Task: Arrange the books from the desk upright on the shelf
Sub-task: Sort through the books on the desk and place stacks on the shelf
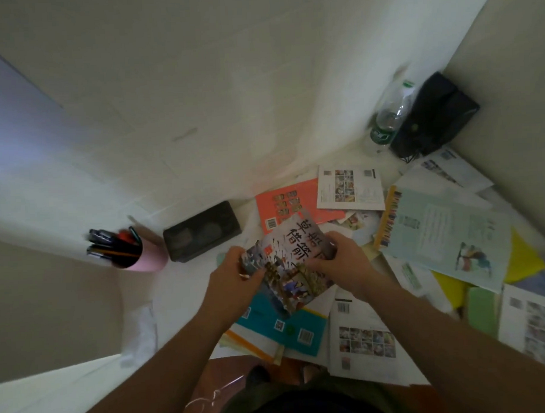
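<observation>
A picture book [290, 255] with large black characters on its cover is lifted above the desk, held by both hands. My left hand [233, 277] grips its left edge, thumb on the cover. My right hand [338, 262] grips its right edge, fingers curled over it. Under and around it many books lie flat on the white desk [187, 289]: a teal book [281, 323], an orange-red book [283, 203], a pale blue book [445, 231] and several white booklets [359, 336]. No shelf is in view.
A pink cup of pens [129, 251] stands at the left, with a dark case [202, 229] beside it. A plastic bottle [388, 115] and a black box [433, 114] stand in the far right corner. White walls close the desk at back and right.
</observation>
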Tool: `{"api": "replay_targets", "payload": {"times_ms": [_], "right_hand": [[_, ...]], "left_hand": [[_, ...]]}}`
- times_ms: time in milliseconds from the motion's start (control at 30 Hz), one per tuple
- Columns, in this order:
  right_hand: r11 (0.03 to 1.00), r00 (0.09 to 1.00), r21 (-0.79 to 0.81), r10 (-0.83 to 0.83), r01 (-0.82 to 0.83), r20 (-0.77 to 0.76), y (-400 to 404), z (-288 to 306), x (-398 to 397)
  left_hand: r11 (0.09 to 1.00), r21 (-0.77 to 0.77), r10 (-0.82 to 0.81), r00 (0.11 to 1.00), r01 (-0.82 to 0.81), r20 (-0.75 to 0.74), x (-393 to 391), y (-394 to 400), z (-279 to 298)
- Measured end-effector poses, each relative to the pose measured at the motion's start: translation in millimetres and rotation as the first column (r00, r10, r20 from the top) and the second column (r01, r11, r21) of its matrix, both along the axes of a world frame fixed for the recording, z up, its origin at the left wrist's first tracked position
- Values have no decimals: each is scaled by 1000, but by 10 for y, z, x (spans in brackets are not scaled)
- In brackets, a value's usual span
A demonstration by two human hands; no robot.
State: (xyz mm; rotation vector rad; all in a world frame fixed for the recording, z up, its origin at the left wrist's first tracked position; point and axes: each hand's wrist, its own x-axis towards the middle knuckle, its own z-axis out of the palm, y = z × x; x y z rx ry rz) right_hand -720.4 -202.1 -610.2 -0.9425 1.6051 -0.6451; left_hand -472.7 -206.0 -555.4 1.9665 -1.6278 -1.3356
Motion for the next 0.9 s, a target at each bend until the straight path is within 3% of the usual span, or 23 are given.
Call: {"api": "replay_targets", "payload": {"times_ms": [100, 167, 267, 367, 433, 500, 600, 733, 900], "right_hand": [[998, 998, -39, -59, 58, -9, 12, 167, -4], [990, 994, -95, -107, 106, -12, 29, 343, -18], [939, 958, -193, -288, 286, 18, 108, 630, -69], [836, 846, -172, -478, 521, 237, 331, 914, -93], [878, 879, -146, -418, 456, 229, 597, 1111, 7], [944, 956, -157, -281, 291, 84, 925, 1265, 180], [941, 971, -258, -235, 220, -32, 1308, 1564, 437], [840, 949, -462, -314, 286, 18, 1590, 2097, 611], [559, 894, -711, -377, 428, 242, 1620, 3214, 719]], "left_hand": [[940, 109, -338, 924, 323, 178, 96, 54, 38], [887, 188, -448, 883, 421, 137, 129, 94, 88], [893, 148, -421, 905, 424, -53, 122, 199, 249], [940, 50, -322, 926, 337, -198, 145, 316, 440], [968, 17, -234, 924, 250, -304, 169, 392, 563], [979, -30, -196, 903, 200, -382, 180, 451, 725], [973, -123, -229, 867, 194, -443, 223, 553, 1032], [894, -345, -415, 821, 286, -393, 350, 696, 1676], [718, -637, -563, 773, 281, -293, 629, 837, 2877]]}}
